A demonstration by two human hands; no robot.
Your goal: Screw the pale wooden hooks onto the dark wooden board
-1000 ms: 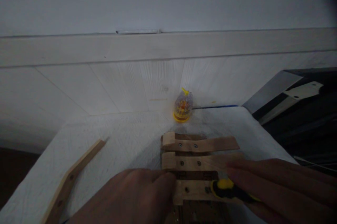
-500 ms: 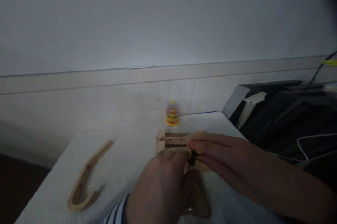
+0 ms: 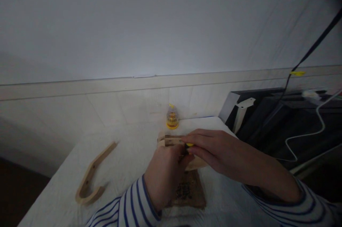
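Note:
A wooden assembly of hook-shaped slats [image 3: 171,140] screwed to a dark board [image 3: 190,191] lies on the white-covered table [image 3: 128,156]. My left hand [image 3: 165,170] presses down on the slats with its fingers curled. My right hand [image 3: 211,147] pinches a yellow and black screwdriver [image 3: 189,145] against the slats. Both sleeves are striped white and blue.
A loose wooden hook piece [image 3: 92,175] lies on the table at the left. A small yellow-based container of bits [image 3: 172,116] stands at the table's far edge by the wall. Dark furniture [image 3: 267,120] with white cables [image 3: 315,127] stands at the right.
The view has pulled back and tilted up, so hands and wood look smaller and my striped sleeves now show. My right hand has moved with the screwdriver from the nearest slat toward a farther one.

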